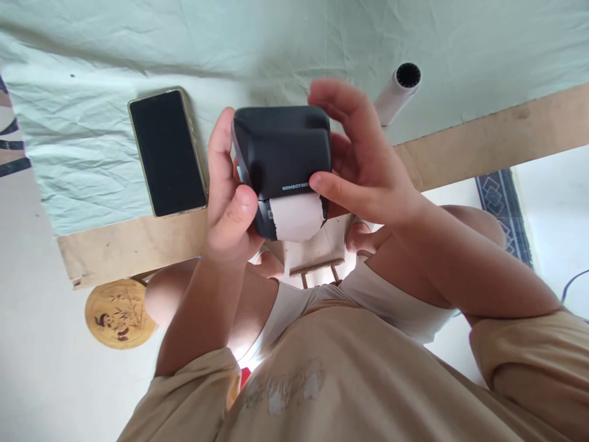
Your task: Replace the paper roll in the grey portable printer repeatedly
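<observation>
A black label printer [283,150] marked NIIMBOT is held up in front of me, above the table's near edge. A strip of white label paper [298,218] hangs from its near end. My left hand [230,196] grips the printer's left side, its thumb at the lower left corner. On the opposite side is my right hand [363,153], its thumb touching the lower right edge of the lid beside the lettering. Its other fingers are curved around the right side, partly hidden behind the printer. The lid looks closed.
A phone [168,153] with a dark screen lies on the pale green cloth [257,37] at left. A white cylinder [398,92] with a dark round end is at right. Below the wooden table edge [497,132] are my legs and a round wooden stool [120,314].
</observation>
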{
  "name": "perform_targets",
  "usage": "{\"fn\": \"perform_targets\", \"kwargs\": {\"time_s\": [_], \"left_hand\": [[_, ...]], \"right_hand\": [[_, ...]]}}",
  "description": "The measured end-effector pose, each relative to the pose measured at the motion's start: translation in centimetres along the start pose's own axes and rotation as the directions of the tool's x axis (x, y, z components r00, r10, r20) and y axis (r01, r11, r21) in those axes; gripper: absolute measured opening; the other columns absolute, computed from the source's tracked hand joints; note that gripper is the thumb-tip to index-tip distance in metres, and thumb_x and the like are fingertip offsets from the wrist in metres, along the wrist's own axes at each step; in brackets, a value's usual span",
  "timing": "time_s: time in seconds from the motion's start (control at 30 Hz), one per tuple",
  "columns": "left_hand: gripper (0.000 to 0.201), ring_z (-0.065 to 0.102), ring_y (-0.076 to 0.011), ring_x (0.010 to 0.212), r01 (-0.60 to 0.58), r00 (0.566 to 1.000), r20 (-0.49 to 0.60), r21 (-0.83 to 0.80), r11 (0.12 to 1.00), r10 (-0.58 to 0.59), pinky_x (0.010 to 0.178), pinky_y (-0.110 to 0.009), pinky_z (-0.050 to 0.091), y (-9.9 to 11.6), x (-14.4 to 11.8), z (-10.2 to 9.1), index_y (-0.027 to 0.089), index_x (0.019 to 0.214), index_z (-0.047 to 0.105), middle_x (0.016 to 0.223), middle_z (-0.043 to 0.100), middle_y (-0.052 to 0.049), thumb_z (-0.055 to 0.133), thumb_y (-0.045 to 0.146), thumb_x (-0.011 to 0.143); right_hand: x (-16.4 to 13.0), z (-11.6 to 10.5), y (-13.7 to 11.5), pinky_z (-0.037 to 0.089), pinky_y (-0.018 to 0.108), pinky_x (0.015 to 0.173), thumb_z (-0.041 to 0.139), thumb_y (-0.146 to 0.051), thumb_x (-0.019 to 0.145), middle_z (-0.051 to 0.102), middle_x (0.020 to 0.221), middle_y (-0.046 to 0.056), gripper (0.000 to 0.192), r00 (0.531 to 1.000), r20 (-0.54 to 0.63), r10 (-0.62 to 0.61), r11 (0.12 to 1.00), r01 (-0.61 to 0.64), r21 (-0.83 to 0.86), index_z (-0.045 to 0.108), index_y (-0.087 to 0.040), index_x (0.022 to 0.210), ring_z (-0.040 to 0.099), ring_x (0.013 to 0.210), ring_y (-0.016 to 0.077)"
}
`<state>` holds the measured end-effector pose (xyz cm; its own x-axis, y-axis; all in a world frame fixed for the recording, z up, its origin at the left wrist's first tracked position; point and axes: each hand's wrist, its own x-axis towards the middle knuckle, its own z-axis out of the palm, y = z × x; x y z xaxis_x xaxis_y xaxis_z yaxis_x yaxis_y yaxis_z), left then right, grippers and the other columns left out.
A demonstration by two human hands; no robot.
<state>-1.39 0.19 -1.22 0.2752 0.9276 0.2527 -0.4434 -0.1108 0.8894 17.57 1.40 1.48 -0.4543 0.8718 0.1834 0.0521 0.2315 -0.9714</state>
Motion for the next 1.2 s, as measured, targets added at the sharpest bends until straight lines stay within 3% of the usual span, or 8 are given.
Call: {"fn": "perform_targets", "kwargs": {"time_s": [0.13,0.3,0.47,0.73,0.87,1.03,1.2], "left_hand": [[0.068,0.033,-0.0303,0.146,0.034,0.998,-0.056,-0.022,0.999,-0.035,0.124,-0.059,0.014,0.3,0.0,0.6,0.031,0.132,0.039,0.135,0.051,-0.002,0.07,0.047,0.072],[0.066,0.034,-0.0316,0.145,0.053,0.993,-0.099,-0.101,0.993,-0.063,0.123,-0.058,0.02,0.6,-0.1,1.0,0.031,0.129,0.043,0.131,0.054,-0.002,0.072,0.041,0.07],[0.069,0.038,-0.0302,0.143,0.045,0.995,-0.084,-0.05,0.998,-0.049,0.123,-0.058,0.019,0.2,0.1,0.4,0.033,0.128,0.043,0.13,0.054,0.002,0.073,0.045,0.066],[0.065,0.047,-0.0269,0.135,0.061,0.994,-0.094,-0.023,0.998,-0.063,0.122,-0.054,0.026,0.4,0.2,0.3,0.037,0.124,0.048,0.127,0.057,0.004,0.073,0.044,0.064],[0.059,0.047,-0.0279,0.134,0.062,0.99,-0.123,-0.056,0.997,-0.068,0.123,-0.053,0.026,0.7,0.0,0.7,0.032,0.125,0.049,0.13,0.055,0.0,0.067,0.043,0.071],[0.04,0.052,-0.0243,0.129,0.066,0.978,-0.191,-0.1,0.993,-0.085,0.124,-0.052,0.023,0.9,-0.1,1.3,0.03,0.122,0.053,0.126,0.057,0.0,0.053,0.042,0.084],[0.033,0.054,-0.022,0.126,0.093,0.971,-0.209,-0.106,0.99,-0.114,0.123,-0.048,0.03,1.1,0.0,1.5,0.031,0.118,0.057,0.123,0.06,0.001,0.048,0.035,0.086]], "right_hand": [[0.2,0.1,0.4,0.055,0.018,0.08,0.061,-0.036,0.082,0.047,0.13,0.005,0.069,0.993,0.1,0.06,0.975,-0.079,0.206,0.02,-0.026,0.136,0.057,0.098,0.0067],[0.2,0.1,1.0,0.052,0.015,0.069,0.065,-0.035,0.08,0.045,0.127,0.004,0.068,0.995,0.1,0.019,0.958,-0.047,0.284,0.023,-0.027,0.133,0.054,0.087,0.0043],[0.1,0.2,1.3,0.051,0.015,0.068,0.069,-0.038,0.076,0.043,0.132,0.004,0.075,0.995,0.096,0.0,0.96,-0.027,0.28,0.024,-0.028,0.134,0.052,0.086,0.0038],[0.4,0.1,1.1,0.05,0.013,0.066,0.064,-0.036,0.08,0.038,0.136,0.006,0.069,0.993,0.114,-0.018,0.973,-0.009,0.23,0.021,-0.024,0.133,0.05,0.083,0.0012],[0.1,0.3,1.1,0.051,0.014,0.068,0.063,-0.034,0.08,0.043,0.13,0.004,0.067,0.997,0.076,0.034,0.969,-0.051,0.241,0.022,-0.028,0.134,0.052,0.086,0.003],[-0.1,0.4,1.0,0.053,0.016,0.07,0.051,-0.039,0.087,0.048,0.126,0.001,0.052,0.998,0.036,0.06,0.967,-0.067,0.246,0.028,-0.03,0.133,0.055,0.088,0.0041],[-0.1,0.4,0.9,0.052,0.014,0.069,0.049,-0.031,0.088,0.048,0.123,-0.001,0.048,0.997,0.022,0.075,0.968,-0.078,0.24,0.03,-0.029,0.132,0.055,0.084,0.0021]]}}
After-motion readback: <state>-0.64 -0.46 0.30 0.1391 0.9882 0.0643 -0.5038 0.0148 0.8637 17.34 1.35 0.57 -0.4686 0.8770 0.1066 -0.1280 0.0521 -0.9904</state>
